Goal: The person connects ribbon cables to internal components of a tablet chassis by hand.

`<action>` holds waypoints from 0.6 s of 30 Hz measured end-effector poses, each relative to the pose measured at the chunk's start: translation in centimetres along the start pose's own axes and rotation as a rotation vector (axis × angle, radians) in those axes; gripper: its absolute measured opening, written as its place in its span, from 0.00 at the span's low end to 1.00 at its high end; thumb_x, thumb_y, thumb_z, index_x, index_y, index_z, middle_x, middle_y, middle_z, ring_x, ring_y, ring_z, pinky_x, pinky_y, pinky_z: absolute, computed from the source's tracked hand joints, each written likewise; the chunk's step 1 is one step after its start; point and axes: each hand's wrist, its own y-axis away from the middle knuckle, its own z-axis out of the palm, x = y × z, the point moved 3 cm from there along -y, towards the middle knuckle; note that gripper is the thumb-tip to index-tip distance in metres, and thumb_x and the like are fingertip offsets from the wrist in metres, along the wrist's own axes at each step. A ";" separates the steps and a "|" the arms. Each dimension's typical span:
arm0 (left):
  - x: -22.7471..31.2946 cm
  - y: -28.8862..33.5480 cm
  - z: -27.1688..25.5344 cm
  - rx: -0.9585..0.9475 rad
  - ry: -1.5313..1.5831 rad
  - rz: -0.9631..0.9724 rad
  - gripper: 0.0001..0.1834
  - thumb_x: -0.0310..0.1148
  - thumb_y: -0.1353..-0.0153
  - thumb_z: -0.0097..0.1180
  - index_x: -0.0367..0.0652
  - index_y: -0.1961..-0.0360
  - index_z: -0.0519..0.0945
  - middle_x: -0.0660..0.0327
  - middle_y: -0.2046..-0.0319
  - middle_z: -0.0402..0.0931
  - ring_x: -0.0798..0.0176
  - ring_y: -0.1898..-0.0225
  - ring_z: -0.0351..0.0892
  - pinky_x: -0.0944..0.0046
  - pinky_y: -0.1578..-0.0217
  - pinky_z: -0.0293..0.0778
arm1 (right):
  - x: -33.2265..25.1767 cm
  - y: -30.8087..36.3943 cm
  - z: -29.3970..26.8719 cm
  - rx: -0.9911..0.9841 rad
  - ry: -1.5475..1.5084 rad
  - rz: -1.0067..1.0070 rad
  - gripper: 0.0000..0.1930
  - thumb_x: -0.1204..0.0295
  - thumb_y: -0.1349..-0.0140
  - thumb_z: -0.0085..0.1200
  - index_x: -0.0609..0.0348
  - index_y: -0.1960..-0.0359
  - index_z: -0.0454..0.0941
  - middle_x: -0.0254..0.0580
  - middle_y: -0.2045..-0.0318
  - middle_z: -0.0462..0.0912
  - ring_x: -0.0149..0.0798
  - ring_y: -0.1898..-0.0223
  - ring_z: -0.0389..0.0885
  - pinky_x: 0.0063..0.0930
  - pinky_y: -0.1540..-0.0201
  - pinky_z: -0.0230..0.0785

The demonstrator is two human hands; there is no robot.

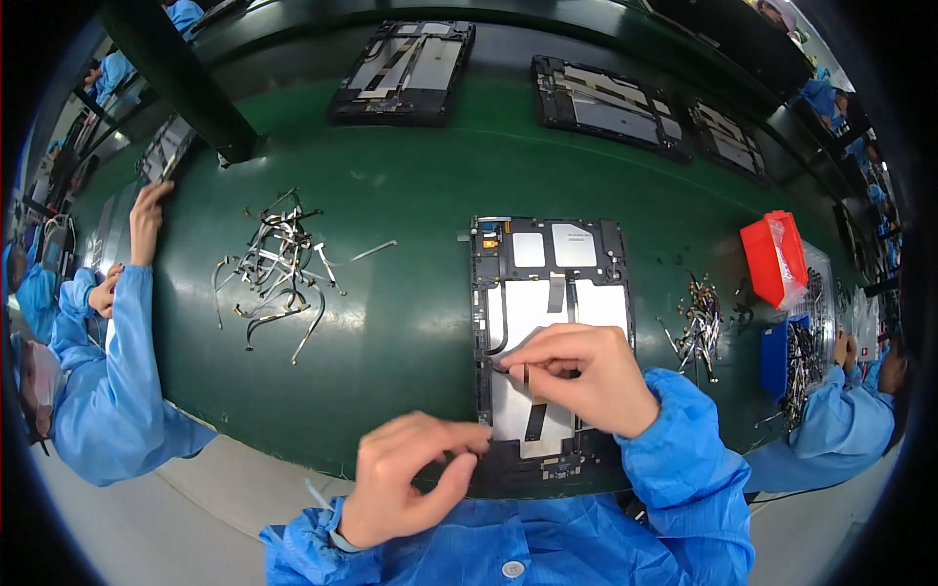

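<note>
An opened tablet (506, 391) with a black frame and silver battery plates lies in front of me on the green table. Over its left middle part, my right hand (591, 376) pinches the end of a thin black cable (504, 317) that curves along the inner left side. The fingertips partly hide that end. Below them, a black flat strip (534, 423) lies across the silver plate. My left hand (415, 469) is at the tablet's lower left edge, index finger stretched toward the frame and thumb apart, with nothing seen between them.
Loose cables lie in a pile (283, 254) to the left and a smaller pile (702, 322) to the right. A red bin (767, 259) and a blue bin (774, 359) stand far right. More opened tablets (454, 73) rest along the back. Co-workers sit on both sides.
</note>
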 end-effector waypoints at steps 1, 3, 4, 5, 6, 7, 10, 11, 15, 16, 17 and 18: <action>-0.1 -0.7 -0.5 0.045 -0.239 0.138 0.11 0.25 0.51 0.60 0.37 0.64 0.82 0.58 0.70 0.82 0.59 0.72 0.79 0.65 0.69 0.76 | 0.3 -0.4 -0.1 -0.001 -0.001 0.007 0.10 0.83 0.44 0.57 0.66 0.60 0.83 0.39 0.68 0.83 0.25 0.69 0.79 0.18 0.66 0.74; -0.6 -1.5 -0.4 0.098 -0.392 0.187 0.13 0.27 0.55 0.62 0.39 0.65 0.83 0.61 0.69 0.81 0.59 0.69 0.78 0.64 0.67 0.75 | 1.3 -0.9 0.0 -0.029 -0.289 0.213 0.08 0.82 0.42 0.57 0.70 0.61 0.82 0.41 0.69 0.83 0.26 0.69 0.80 0.19 0.65 0.75; -0.7 -1.9 -0.3 0.118 -0.507 0.232 0.13 0.27 0.55 0.62 0.40 0.65 0.83 0.62 0.68 0.80 0.60 0.68 0.77 0.65 0.67 0.75 | 1.5 -1.2 0.1 -0.017 -0.273 0.123 0.08 0.78 0.43 0.59 0.69 0.62 0.82 0.43 0.74 0.84 0.26 0.73 0.82 0.19 0.70 0.78; -0.8 -2.1 -0.2 0.136 -0.621 0.277 0.13 0.26 0.56 0.62 0.41 0.65 0.83 0.63 0.67 0.80 0.61 0.67 0.77 0.65 0.67 0.75 | 1.1 -1.2 0.0 -0.015 -0.275 0.130 0.08 0.78 0.43 0.59 0.69 0.62 0.82 0.43 0.74 0.84 0.26 0.73 0.82 0.19 0.70 0.78; -1.2 -2.2 -0.1 0.138 -0.659 0.297 0.14 0.26 0.58 0.62 0.43 0.65 0.83 0.65 0.66 0.80 0.62 0.67 0.77 0.66 0.68 0.75 | 0.1 -1.4 0.0 -0.044 -0.235 0.199 0.09 0.80 0.43 0.58 0.70 0.61 0.81 0.41 0.73 0.83 0.26 0.74 0.82 0.19 0.69 0.77; -1.5 -2.3 -0.1 0.132 -0.654 0.293 0.14 0.26 0.58 0.62 0.43 0.65 0.83 0.65 0.66 0.80 0.62 0.67 0.77 0.66 0.68 0.75 | -0.2 -1.6 0.1 -0.073 -0.194 0.269 0.10 0.82 0.43 0.58 0.71 0.59 0.80 0.40 0.72 0.82 0.27 0.74 0.81 0.18 0.68 0.76; -2.1 -2.6 0.0 0.126 -0.730 0.346 0.16 0.26 0.59 0.62 0.44 0.64 0.83 0.65 0.66 0.80 0.62 0.67 0.76 0.67 0.69 0.75 | 0.0 -2.2 0.0 -0.056 -0.195 0.272 0.13 0.82 0.44 0.59 0.70 0.56 0.78 0.39 0.74 0.81 0.27 0.75 0.82 0.18 0.69 0.77; -2.2 -2.6 0.1 0.125 -0.739 0.366 0.17 0.26 0.60 0.62 0.44 0.64 0.83 0.66 0.66 0.80 0.63 0.67 0.76 0.68 0.69 0.74 | 0.0 -2.4 -0.1 -0.040 -0.201 0.284 0.14 0.82 0.44 0.60 0.70 0.55 0.77 0.39 0.75 0.81 0.27 0.74 0.82 0.18 0.69 0.77; -2.0 -3.1 0.0 0.124 -0.701 0.368 0.20 0.21 0.67 0.59 0.42 0.66 0.84 0.63 0.68 0.80 0.59 0.69 0.76 0.65 0.69 0.75 | -0.1 -2.4 -0.5 -0.145 -0.386 0.411 0.16 0.83 0.44 0.58 0.68 0.54 0.73 0.38 0.76 0.80 0.27 0.76 0.81 0.19 0.72 0.76; -2.1 -3.1 0.0 0.119 -0.698 0.360 0.20 0.21 0.67 0.59 0.42 0.66 0.84 0.63 0.68 0.80 0.59 0.69 0.76 0.65 0.69 0.75 | -0.1 -2.5 -0.4 -0.134 -0.370 0.427 0.16 0.83 0.44 0.57 0.68 0.53 0.71 0.38 0.76 0.79 0.27 0.77 0.81 0.19 0.74 0.75; -2.2 -3.1 -0.1 0.118 -0.707 0.366 0.20 0.21 0.68 0.58 0.42 0.66 0.84 0.63 0.67 0.80 0.60 0.69 0.76 0.65 0.69 0.75 | -0.2 -2.4 -0.2 -0.137 -0.374 0.435 0.16 0.83 0.44 0.57 0.68 0.53 0.71 0.38 0.76 0.79 0.27 0.77 0.81 0.19 0.74 0.75; -2.3 -3.1 -0.1 0.119 -0.716 0.373 0.20 0.21 0.68 0.58 0.42 0.66 0.84 0.63 0.67 0.81 0.60 0.69 0.76 0.65 0.69 0.75 | -0.4 -2.4 -0.1 -0.106 -0.322 0.393 0.16 0.83 0.44 0.57 0.68 0.54 0.71 0.37 0.77 0.79 0.27 0.77 0.81 0.18 0.74 0.75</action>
